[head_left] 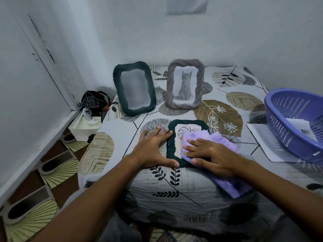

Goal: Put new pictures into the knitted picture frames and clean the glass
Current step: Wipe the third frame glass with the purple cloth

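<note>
A dark green knitted frame lies flat on the leaf-patterned sheet, holding a line-drawn leaf picture. My left hand rests flat against its left edge, thumb at the bottom corner. My right hand presses a purple cloth onto the glass, and the cloth covers the frame's right half. Behind stand two upright frames: a dark green one with a blank grey pane, and a grey-mauve one showing a kitten.
A purple plastic basket with papers in it sits at the right, on white sheets. A dark bag and a white box stand in the left corner by the wall. Patterned floor lies at the left.
</note>
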### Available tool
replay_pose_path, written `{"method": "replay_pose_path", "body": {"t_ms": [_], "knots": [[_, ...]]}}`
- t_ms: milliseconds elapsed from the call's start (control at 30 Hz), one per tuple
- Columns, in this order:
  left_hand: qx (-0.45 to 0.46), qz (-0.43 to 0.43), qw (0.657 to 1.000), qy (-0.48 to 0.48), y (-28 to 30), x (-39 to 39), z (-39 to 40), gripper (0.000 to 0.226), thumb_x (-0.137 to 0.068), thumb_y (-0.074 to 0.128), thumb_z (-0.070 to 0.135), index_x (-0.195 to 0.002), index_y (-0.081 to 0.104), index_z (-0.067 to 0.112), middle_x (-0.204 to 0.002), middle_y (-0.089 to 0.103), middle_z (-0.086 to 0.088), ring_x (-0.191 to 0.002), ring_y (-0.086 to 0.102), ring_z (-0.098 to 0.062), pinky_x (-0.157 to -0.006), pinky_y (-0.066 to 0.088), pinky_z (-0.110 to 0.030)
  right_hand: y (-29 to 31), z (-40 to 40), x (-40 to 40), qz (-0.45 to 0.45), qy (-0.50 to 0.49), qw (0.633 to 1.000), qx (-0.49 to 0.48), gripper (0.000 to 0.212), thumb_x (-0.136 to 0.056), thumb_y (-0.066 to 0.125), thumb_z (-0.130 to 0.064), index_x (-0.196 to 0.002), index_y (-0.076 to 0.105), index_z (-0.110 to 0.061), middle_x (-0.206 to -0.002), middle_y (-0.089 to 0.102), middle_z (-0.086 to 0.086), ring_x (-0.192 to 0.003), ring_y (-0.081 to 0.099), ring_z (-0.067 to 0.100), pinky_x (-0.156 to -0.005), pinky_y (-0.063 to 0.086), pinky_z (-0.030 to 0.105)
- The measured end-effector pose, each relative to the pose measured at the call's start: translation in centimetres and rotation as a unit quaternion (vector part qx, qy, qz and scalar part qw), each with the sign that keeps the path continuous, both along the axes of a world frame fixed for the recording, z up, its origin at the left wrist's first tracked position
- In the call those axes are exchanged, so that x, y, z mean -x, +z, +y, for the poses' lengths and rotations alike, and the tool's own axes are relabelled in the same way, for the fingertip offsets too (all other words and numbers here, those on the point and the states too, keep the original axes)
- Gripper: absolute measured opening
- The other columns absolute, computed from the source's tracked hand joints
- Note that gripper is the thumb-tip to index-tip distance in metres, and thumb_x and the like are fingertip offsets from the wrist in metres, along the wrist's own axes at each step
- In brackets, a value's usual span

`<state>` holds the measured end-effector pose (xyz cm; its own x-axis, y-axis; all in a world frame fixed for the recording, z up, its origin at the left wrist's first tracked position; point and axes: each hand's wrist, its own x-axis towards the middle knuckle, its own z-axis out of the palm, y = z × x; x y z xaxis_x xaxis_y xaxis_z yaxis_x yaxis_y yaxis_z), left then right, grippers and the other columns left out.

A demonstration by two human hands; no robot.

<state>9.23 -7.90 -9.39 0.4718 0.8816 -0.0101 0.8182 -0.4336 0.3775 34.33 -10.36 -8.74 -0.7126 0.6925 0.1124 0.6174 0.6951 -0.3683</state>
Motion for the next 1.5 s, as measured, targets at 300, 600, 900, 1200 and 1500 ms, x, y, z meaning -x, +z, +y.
{"method": "replay_pose_path", "body": {"t_ms": [300, 600, 900, 1200, 1500], "knots": [[0.016, -0.005, 1.0, -0.001, 0.3, -0.1, -0.1, 0.126, -0.043, 0.044, 0.092, -0.151, 0.016, 0.033, -0.159, 0.014, 0.009, -0.146, -0.003, -0.006, -0.118, -0.009, -0.046, 1.4, 2.3, -0.5, -0.121, -0.083, 0.987, -0.06, 0.091, -0.084, -0.004, -0.075, -0.137, 0.05, -0.025, -0.147, 0.044, -0.001, -0.139, 0.035, 0.021, -0.11, 0.032, 0.037], [0.015, -0.012, 1.0, 0.003, 0.3, 0.0, -0.3, 0.126, -0.043, 0.047, 0.09, -0.151, 0.018, 0.033, -0.159, 0.015, 0.01, -0.145, -0.002, -0.002, -0.118, -0.009, -0.043, 1.0, -0.7, 0.9, -0.038, 0.01, 0.999, -0.037, 0.06, -0.097, 0.028, -0.058, -0.126, 0.062, -0.019, -0.139, 0.053, -0.002, -0.137, 0.038, 0.017, -0.109, 0.037, 0.038], [0.016, -0.01, 1.0, -0.008, 0.3, 0.0, -0.3, 0.123, -0.046, 0.046, 0.09, -0.151, 0.015, 0.033, -0.159, 0.012, 0.008, -0.135, -0.007, 0.004, -0.117, -0.013, -0.042, 2.3, 3.6, -1.2, -0.172, -0.11, 0.977, -0.063, 0.109, -0.076, -0.017, -0.078, -0.136, 0.051, -0.018, -0.145, 0.046, 0.004, -0.138, 0.034, 0.023, -0.112, 0.029, 0.039], [0.008, -0.007, 1.0, -0.006, 0.2, 0.1, -0.1, 0.123, -0.047, 0.049, 0.09, -0.151, 0.017, 0.033, -0.159, 0.015, 0.008, -0.146, -0.002, -0.005, -0.118, -0.008, -0.044, 0.8, 3.2, 2.5, -0.101, -0.09, 0.991, 0.006, 0.081, -0.087, 0.009, -0.074, -0.145, 0.036, -0.024, -0.156, 0.023, 0.0, -0.146, 0.014, 0.019, -0.118, 0.014, 0.035], [0.014, -0.01, 1.0, -0.005, 0.4, 0.0, -0.2, 0.124, -0.046, 0.048, 0.09, -0.151, 0.015, 0.033, -0.159, 0.012, 0.009, -0.14, -0.007, 0.001, -0.117, -0.013, -0.042, 1.4, -0.7, -0.8, -0.116, -0.025, 0.988, -0.095, 0.071, -0.098, 0.013, -0.059, -0.13, 0.059, -0.014, -0.135, 0.057, 0.004, -0.13, 0.048, 0.022, -0.11, 0.026, 0.037]]}}
